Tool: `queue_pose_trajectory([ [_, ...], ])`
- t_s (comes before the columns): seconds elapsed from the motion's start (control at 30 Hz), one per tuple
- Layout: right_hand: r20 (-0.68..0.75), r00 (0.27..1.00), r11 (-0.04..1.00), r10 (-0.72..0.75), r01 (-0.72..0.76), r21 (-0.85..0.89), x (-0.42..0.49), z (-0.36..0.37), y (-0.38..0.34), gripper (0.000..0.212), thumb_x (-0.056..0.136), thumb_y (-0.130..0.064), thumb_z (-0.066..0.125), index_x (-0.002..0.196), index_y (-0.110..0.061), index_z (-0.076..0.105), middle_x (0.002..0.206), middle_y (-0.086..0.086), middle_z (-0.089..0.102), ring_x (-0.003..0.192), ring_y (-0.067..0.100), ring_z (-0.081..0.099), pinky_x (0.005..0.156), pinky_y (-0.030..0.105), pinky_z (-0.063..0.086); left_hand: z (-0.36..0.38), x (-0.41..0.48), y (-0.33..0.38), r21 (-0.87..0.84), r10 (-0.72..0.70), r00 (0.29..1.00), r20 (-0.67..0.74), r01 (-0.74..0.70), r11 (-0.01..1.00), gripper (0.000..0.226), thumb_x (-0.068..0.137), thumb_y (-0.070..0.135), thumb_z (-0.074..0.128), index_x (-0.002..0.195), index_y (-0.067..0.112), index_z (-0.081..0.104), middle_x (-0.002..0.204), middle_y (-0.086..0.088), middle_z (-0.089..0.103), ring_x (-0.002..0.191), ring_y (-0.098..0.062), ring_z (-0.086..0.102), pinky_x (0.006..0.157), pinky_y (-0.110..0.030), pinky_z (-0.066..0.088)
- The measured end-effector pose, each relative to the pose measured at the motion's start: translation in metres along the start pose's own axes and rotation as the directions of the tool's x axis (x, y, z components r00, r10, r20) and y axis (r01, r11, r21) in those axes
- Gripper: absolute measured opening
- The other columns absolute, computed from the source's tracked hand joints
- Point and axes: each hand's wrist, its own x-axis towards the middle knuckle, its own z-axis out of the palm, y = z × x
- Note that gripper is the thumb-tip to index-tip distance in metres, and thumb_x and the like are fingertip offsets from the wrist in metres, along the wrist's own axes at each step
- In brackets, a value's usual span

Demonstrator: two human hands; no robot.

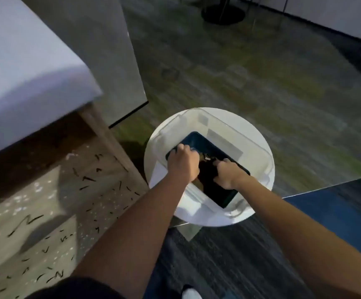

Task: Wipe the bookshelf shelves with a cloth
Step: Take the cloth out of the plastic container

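both hands are down inside a clear plastic bin [253,141], knuckles up and fingers curled tight. the left hand [182,162] and the right hand [228,174] sit close together, each gripping 1 end of a black bunched cloth [206,172] that fills the narrow gap between them. the fingertips are buried in the dark mass, so the exact hold is hard to make out. motion blur softens everything here.

under the cloth lies a dark blue flat slab with rounded corners [199,139]. the hands cover its middle, and i cannot tell whether it is a tray or a lid. a small pale speck shows between the hands, too blurred to name.

the bin stands on a round white table [269,169], its walls close around both wrists. the table's near edge is partly hidden by the 2 forearms.

to the left a white-topped piece of furniture [26,61] is cut off by the frame, with a wooden side panel [108,139] running down towards the table. no shelves show, so i cannot tell if it is the bookshelf. a speckled rug [37,212] lies beneath it. open grey-green carpet [240,72] spreads beyond the table. a black round base [222,15] is cut off at the top edge.
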Motion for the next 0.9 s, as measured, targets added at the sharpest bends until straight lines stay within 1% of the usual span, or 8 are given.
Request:
queue_pose_trajectory([
  [0.13, 0.225, 0.97, 0.992, 0.091, -0.069, -0.104, 0.034, 0.022, 0.005, 0.088, 0.084, -0.037, 0.065, 0.146, -0.008, 0.01, 0.149, 0.018, 0.007, 0.126, 0.042, 0.039, 0.104, 0.044, 0.036, 0.029, 0.048, -0.002, 0.153, -0.233, 0.936, 0.263, 0.198, 0.968, 0.04, 0.096, 0.015, 0.043, 0.136, 0.009, 0.044, 0.138, -0.01, 0.045, 0.128, -0.027, 0.038, 0.097, -0.036, 0.038],
  [0.2, 0.204, 0.973, 0.981, 0.105, -0.068, -0.184, 0.043, 0.034, 0.001, 0.085, 0.089, -0.027, 0.06, 0.146, -0.003, 0.002, 0.148, 0.02, 0.003, 0.127, 0.039, 0.037, 0.101, 0.041, 0.037, 0.041, 0.061, -0.002, 0.171, -0.268, 0.855, 0.443, 0.213, 0.962, 0.043, 0.097, 0.012, 0.038, 0.139, 0.005, 0.04, 0.14, -0.013, 0.043, 0.129, -0.029, 0.04, 0.099, -0.035, 0.037],
  [0.3, 0.116, 0.987, 0.964, 0.111, -0.078, -0.253, 0.056, 0.04, -0.008, 0.067, 0.092, -0.007, 0.046, 0.145, -0.001, 0.005, 0.141, 0.024, 0.016, 0.124, 0.041, 0.04, 0.098, 0.042, 0.039, 0.046, 0.07, -0.002, 0.089, -0.256, 0.752, 0.608, 0.255, 0.963, 0.042, 0.097, 0.008, 0.036, 0.137, -0.004, 0.036, 0.137, -0.017, 0.044, 0.127, -0.03, 0.044, 0.102, -0.033, 0.037],
  [0.37, 0.102, 0.988, 0.967, 0.116, -0.089, -0.237, 0.064, 0.042, -0.013, 0.059, 0.094, -0.004, 0.04, 0.145, -0.003, 0.009, 0.14, 0.024, 0.022, 0.125, 0.039, 0.04, 0.098, 0.043, 0.04, 0.047, 0.072, 0.0, -0.022, -0.207, 0.746, 0.633, 0.285, 0.958, 0.04, 0.097, 0.003, 0.036, 0.135, -0.007, 0.036, 0.135, -0.02, 0.045, 0.125, -0.032, 0.045, 0.1, -0.034, 0.038],
  [0.53, 0.017, 0.995, 0.984, 0.101, -0.097, -0.148, 0.054, 0.026, -0.018, 0.06, 0.092, -0.013, 0.052, 0.141, 0.0, 0.022, 0.135, 0.022, 0.038, 0.12, 0.035, 0.047, 0.093, 0.041, 0.043, 0.025, 0.065, 0.001, -0.198, -0.108, 0.9, 0.423, 0.208, 0.958, 0.033, 0.095, 0.002, 0.038, 0.124, -0.007, 0.049, 0.128, -0.025, 0.052, 0.117, -0.038, 0.051, 0.093, -0.04, 0.044],
  [0.67, -0.163, 0.986, 0.999, 0.036, -0.034, 0.012, 0.013, -0.008, -0.031, 0.05, 0.08, -0.028, 0.065, 0.116, -0.002, 0.043, 0.114, 0.018, 0.055, 0.1, 0.033, 0.056, 0.067, 0.033, 0.041, -0.016, 0.027, -0.006, -0.294, -0.052, 0.997, 0.065, 0.069, 0.953, 0.031, 0.094, 0.008, 0.046, 0.123, -0.003, 0.048, 0.122, -0.021, 0.056, 0.114, -0.033, 0.055, 0.093, -0.036, 0.044],
  [0.8, -0.393, 0.92, 0.994, -0.011, 0.051, 0.092, -0.055, -0.032, -0.064, 0.05, 0.074, -0.029, 0.068, 0.114, -0.008, 0.046, 0.111, 0.014, 0.056, 0.097, 0.032, 0.055, 0.065, 0.03, 0.033, -0.041, -0.046, -0.036, -0.557, -0.077, 0.979, -0.189, -0.042, 0.83, 0.024, 0.091, 0.005, 0.046, 0.113, 0.001, 0.052, 0.109, -0.012, 0.053, 0.102, -0.026, 0.053, 0.088, -0.028, 0.038],
  [0.9, -0.5, 0.862, 0.978, -0.079, 0.165, 0.129, -0.111, -0.024, -0.102, 0.053, 0.071, -0.026, 0.07, 0.116, -0.01, 0.047, 0.112, 0.011, 0.048, 0.099, 0.032, 0.05, 0.066, 0.03, 0.035, -0.049, -0.115, -0.056, -0.661, -0.189, 0.894, -0.405, -0.143, 0.737, 0.02, 0.088, 0.001, 0.052, 0.107, 0.002, 0.057, 0.098, -0.005, 0.046, 0.08, -0.013, 0.046, 0.08, -0.026, 0.041],
])
